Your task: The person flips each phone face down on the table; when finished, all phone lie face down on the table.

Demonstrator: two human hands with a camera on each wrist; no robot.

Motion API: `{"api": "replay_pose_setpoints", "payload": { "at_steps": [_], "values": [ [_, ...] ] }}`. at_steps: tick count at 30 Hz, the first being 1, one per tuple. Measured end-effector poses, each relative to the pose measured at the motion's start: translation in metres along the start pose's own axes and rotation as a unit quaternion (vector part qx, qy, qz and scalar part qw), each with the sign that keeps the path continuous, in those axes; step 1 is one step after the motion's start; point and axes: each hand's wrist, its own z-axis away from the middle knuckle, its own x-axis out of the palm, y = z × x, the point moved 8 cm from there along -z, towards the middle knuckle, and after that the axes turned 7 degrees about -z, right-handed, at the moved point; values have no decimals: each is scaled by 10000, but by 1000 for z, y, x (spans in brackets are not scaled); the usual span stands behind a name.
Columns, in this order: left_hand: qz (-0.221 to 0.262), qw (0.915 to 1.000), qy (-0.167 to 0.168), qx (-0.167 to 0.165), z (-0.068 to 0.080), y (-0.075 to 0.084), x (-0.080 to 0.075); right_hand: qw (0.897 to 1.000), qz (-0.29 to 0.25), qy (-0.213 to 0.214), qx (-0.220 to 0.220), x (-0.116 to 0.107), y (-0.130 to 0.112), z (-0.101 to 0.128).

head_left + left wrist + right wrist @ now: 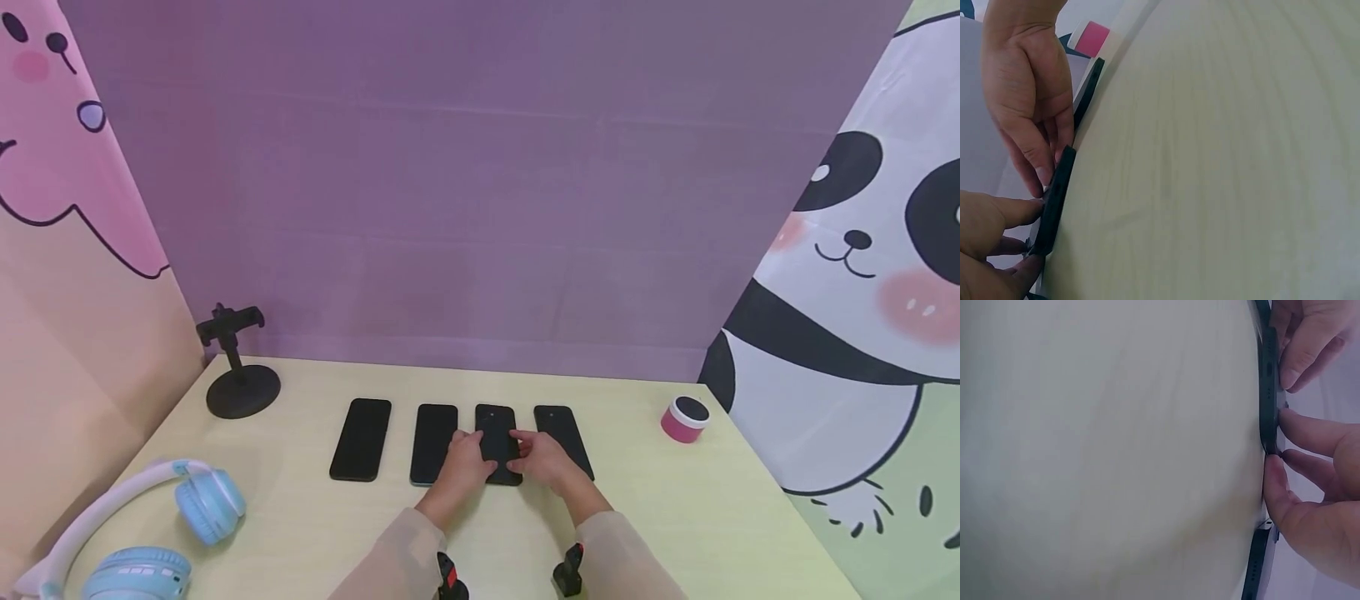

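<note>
Four dark smartphones lie in a row on the pale table, and both hands are at the third smartphone (498, 437) from the left. The left hand (467, 462) pinches its left long edge, thumb over the top face; its thumb and fingers show at that edge in the left wrist view. On the opposite edge, the right hand (546, 460) pinches with its thumb on top and a finger at the side, seen close up in the right wrist view. The second smartphone (435, 437) sits beside the left hand. Partly behind the right hand lies the fourth smartphone (564, 433).
The first smartphone (362, 439) lies farther left. A black phone stand (243, 390) stands at the back left, with blue and white headphones (210, 504) in front of it. At the right is a pink round jar (684, 419). A purple curtain (480, 208) backs the table.
</note>
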Motion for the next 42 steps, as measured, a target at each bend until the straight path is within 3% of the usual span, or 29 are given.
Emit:
{"api": "replay_pose_setpoints", "payload": {
  "at_steps": [6,12,19,27,34,42],
  "values": [
    [-139,9997,-215,-62,-3,-2,-1,10000,-4,20,-8,1,1,-1],
    [-142,9993,-272,204,0,-4,-6,9998,-54,162,-36,3,-2,1],
    [-82,9986,-99,511,11,-19,-39,9968,180,705,-344,6,-23,7],
    [-329,9992,70,235,18,-60,-72,9967,-155,281,-742,44,-58,6],
    [-468,9986,1,230,25,-73,-78,9984,274,-12,-486,70,-64,1],
    [-268,9986,-136,432,30,-74,-76,9986,289,230,-390,79,-66,1]
  ]
}}
